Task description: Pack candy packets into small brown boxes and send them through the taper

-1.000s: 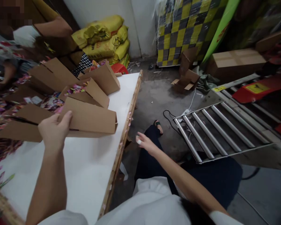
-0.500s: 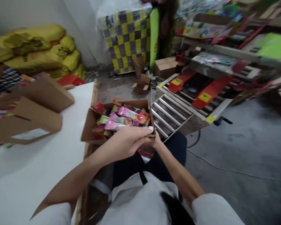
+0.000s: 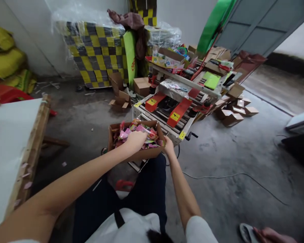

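A cardboard box (image 3: 144,155) full of small wrapped sweets (image 3: 152,135) in pink, red and green is in front of my body, at the near end of a roller conveyor (image 3: 164,118). My right hand (image 3: 169,145) grips the right end of the box, its fingers partly behind the cardboard. On top of the sweets lies my left hand (image 3: 136,141), curled closed. Its fingertips are out of sight among the wrappers, so what they hold, if anything, does not show.
To the left stands a white table (image 3: 12,135) with a wooden edge. Red guides (image 3: 178,113) and a crank handle (image 3: 192,135) are on the conveyor machine. A cable (image 3: 218,177) crosses the floor. Another person's foot in a sandal (image 3: 248,233) shows at lower right.
The view has turned right, and the box has come away from the table's edge toward the conveyor. My left hand has shifted from the box's right corner onto the sweets.
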`<state>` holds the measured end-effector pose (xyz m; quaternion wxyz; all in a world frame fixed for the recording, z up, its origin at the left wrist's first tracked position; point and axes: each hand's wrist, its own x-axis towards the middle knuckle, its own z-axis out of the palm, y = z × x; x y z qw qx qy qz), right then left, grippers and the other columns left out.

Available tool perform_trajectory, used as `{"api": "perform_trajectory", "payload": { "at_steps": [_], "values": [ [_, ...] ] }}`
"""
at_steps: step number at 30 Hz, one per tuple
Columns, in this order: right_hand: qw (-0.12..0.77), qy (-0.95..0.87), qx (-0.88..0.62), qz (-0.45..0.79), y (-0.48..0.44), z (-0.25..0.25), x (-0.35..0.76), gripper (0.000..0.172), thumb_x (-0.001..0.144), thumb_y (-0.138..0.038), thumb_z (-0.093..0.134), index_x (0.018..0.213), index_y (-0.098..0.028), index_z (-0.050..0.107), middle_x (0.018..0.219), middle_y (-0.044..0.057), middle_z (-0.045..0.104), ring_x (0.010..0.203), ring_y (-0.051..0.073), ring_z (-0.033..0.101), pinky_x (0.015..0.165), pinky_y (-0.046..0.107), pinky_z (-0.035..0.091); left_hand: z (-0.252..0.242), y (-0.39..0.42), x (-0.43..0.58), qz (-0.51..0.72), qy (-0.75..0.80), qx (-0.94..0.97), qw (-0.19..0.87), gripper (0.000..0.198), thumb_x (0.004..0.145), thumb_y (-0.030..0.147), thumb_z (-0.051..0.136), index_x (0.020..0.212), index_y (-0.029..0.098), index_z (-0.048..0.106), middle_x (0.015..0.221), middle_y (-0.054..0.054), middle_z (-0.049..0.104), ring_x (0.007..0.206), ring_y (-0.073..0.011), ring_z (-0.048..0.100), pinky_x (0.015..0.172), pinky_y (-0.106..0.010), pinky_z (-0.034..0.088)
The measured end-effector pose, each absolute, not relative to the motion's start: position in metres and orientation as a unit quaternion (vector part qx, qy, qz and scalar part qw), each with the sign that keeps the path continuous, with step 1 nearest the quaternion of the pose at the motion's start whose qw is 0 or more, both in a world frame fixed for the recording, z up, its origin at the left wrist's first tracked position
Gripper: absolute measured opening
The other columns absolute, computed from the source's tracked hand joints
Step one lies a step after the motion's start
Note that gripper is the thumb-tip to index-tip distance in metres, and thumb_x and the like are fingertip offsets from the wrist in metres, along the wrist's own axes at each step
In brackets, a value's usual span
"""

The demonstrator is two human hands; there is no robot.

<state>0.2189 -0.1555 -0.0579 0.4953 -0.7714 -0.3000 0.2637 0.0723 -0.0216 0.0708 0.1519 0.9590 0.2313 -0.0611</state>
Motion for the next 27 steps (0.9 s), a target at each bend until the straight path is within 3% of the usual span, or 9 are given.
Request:
{"api": "perform_trajectory", "payload": {
  "at_steps": [5,10,14,17,22,27],
  "values": [
    [0.598,-0.298,-0.698,0.258,-0.176,-0.024,0.218,0.06,0.083,-0.064,0.058,0.123,-0.021,0.065,0.118,0.011,0.072,0.108,0.027,0.066,0.094,0.039,0.054,0.077,-0.016,0.059,-0.052,0.204,0.964,0.161,0.032,0.088,0.013,0.056,0.118,0.019,0.066,0.112,-0.013,0.07,0.101,-0.0291,0.071,0.087,-0.038,0.055],
    [0.602,-0.337,-0.652,0.314,-0.188,0.005,0.218,0.067,0.073,-0.064,0.075,0.124,-0.021,0.07,0.106,0.007,0.073,0.101,0.025,0.066,0.091,0.038,0.055,0.088,0.025,-0.007,0.186,0.15,0.959,0.154,0.04,0.1,0.031,0.041,0.136,0.023,0.056,0.137,-0.011,0.057,0.126,-0.0273,0.058,0.111,-0.042,0.046],
    [0.541,-0.387,-0.65,0.368,-0.199,0.021,0.228,0.078,0.071,-0.06,0.081,0.135,-0.02,0.066,0.102,0.006,0.068,0.088,0.021,0.065,0.082,0.036,0.056,0.058,0.071,-0.049,0.174,0.078,0.968,0.164,0.063,0.098,0.052,0.04,0.152,0.02,0.04,0.161,-0.015,0.036,0.151,-0.0358,0.031,0.123,-0.055,0.026],
    [0.487,-0.433,-0.629,0.424,-0.205,0.035,0.233,0.087,0.069,-0.053,0.086,0.146,-0.025,0.056,0.119,0.007,0.059,0.098,0.021,0.065,0.088,0.037,0.058,0.034,0.075,-0.043,0.124,0.045,0.979,0.157,0.074,0.098,0.059,0.038,0.158,0.017,0.031,0.167,-0.018,0.021,0.155,-0.0379,0.018,0.124,-0.06,0.015],
    [0.384,-0.5,-0.598,0.495,-0.194,0.05,0.22,0.095,0.072,-0.059,0.083,0.154,-0.032,0.043,0.131,0.007,0.045,0.125,0.026,0.055,0.108,0.042,0.051,0.02,0.045,-0.011,0.071,-0.03,0.987,0.139,0.065,0.098,0.046,0.048,0.157,0.022,0.036,0.168,-0.013,0.02,0.156,-0.0309,0.019,0.127,-0.052,0.009],
    [0.24,-0.594,-0.613,0.462,-0.166,0.041,0.203,0.114,0.059,-0.059,0.09,0.157,-0.028,0.039,0.131,0.01,0.046,0.129,0.03,0.051,0.107,0.042,0.052,0.003,0.035,-0.006,0.042,-0.067,0.98,0.184,0.063,0.096,0.039,0.055,0.155,0.023,0.04,0.163,-0.009,0.035,0.154,-0.0247,0.027,0.128,-0.04,0.017]
  ]
}}
